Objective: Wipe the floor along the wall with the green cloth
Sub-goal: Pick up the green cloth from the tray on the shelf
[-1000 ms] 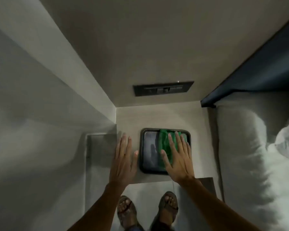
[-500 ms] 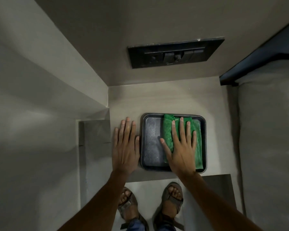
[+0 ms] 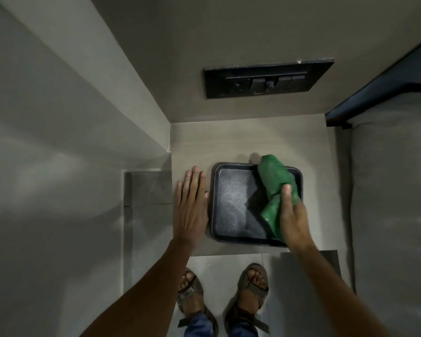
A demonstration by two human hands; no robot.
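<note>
The right hand (image 3: 292,216) gripped the crumpled green cloth (image 3: 275,188), apparently lifted over the dark rectangular tray (image 3: 219,205) at its 3 o'clock side. The left hand (image 3: 191,207) lay flat and open on the grey counter (image 3: 229,142), at the tray's 9 o'clock.

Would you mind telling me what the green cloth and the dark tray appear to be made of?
Green cloth: soft woven or terry fabric, matte; it bunches and folds in the right hand.
Dark tray: probably plastic, possibly coated metal; a moulded raised rim, rounded corners and a dotted, slightly glossy base. The dim light leaves this open.
</note>
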